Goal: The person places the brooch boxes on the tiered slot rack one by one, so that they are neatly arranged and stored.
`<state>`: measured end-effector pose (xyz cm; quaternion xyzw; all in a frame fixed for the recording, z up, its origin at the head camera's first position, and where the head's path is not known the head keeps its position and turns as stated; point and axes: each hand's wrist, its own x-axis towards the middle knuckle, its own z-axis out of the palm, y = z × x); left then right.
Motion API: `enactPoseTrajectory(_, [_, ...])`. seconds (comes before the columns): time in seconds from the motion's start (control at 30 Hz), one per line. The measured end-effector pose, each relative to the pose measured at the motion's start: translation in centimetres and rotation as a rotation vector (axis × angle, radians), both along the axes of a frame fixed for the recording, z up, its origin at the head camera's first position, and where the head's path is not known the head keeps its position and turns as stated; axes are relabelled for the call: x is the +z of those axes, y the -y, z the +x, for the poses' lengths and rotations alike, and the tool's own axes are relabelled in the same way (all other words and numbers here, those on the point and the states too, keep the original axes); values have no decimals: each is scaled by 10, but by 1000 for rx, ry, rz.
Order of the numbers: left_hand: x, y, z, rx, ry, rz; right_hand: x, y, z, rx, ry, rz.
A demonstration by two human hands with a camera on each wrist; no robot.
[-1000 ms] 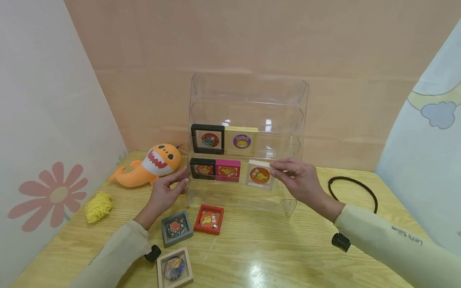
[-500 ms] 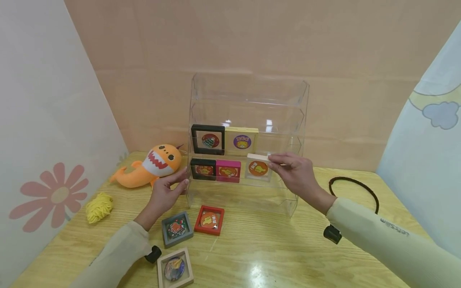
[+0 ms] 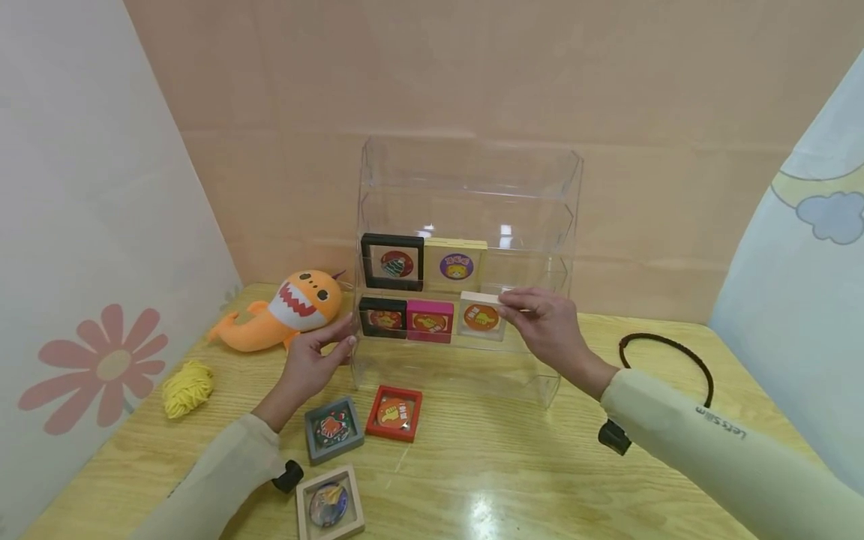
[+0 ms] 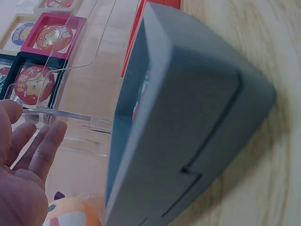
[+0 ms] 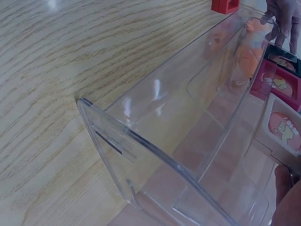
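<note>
A clear acrylic display rack (image 3: 466,371) with stepped tiers stands on the table. My right hand (image 3: 550,326) pinches the right edge of a small white display frame (image 3: 481,316) with an orange thumbs-up badge. That frame is upright at the lower occupied tier, a small gap to the right of a pink frame (image 3: 430,322). A black frame (image 3: 382,319) adjoins the pink one on its left. My left hand (image 3: 313,367) holds the rack's left side between thumb and fingers. In the right wrist view, the white frame (image 5: 281,129) leans in the tier beside the pink frame.
A larger black frame (image 3: 393,262) and a cream frame (image 3: 455,264) occupy the tier above. On the table lie grey (image 3: 334,430), red (image 3: 394,413) and wooden frames (image 3: 330,504). Around them are an orange plush shark (image 3: 297,311), yellow yarn (image 3: 187,390) and a dark cord loop (image 3: 668,339).
My right hand has lifted the white frame slightly and shifted it left, nearer the pink frame, straightening it. My left hand stays at the rack's side.
</note>
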<state>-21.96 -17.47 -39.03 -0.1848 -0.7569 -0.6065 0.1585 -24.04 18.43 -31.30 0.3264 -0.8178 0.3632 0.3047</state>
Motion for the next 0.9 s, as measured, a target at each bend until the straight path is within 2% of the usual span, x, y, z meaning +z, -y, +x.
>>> enactPoseTrajectory(0.9, [1,0,1,-6,-7,2,-11,8,-4,-14,-9,-59])
